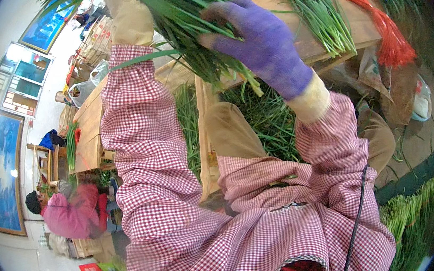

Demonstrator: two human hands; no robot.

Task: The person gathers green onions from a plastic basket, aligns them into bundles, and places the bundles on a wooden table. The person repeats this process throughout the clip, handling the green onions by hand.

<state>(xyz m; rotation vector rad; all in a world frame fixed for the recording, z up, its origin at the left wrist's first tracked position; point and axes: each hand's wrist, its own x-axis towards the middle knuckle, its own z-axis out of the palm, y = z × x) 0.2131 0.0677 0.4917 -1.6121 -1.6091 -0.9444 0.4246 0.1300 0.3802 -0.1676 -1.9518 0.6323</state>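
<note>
My left hand [129, 9], in a cream work glove, grips a large bunch of long green leaves [175, 4], which look like Chinese chives. The leaf tips fan out to the left, and paler stem ends hang at the lower right. My right hand [267, 47] wears a purple knit glove with a cream cuff. Its blurred fingers are spread at the stem side of the bunch, with leaves passing between and behind them; how firmly they hold is unclear. On the wooden table [311, 46] beyond lies another bundle of chives [322, 19].
Red plastic ties [392, 39] hang over the table's corner. Loose greens [270, 121] lie below, around my knees. More chives [411, 226] are heaped at my right. Leftward, a person in pink [74, 209] is beside another wooden table [88, 133].
</note>
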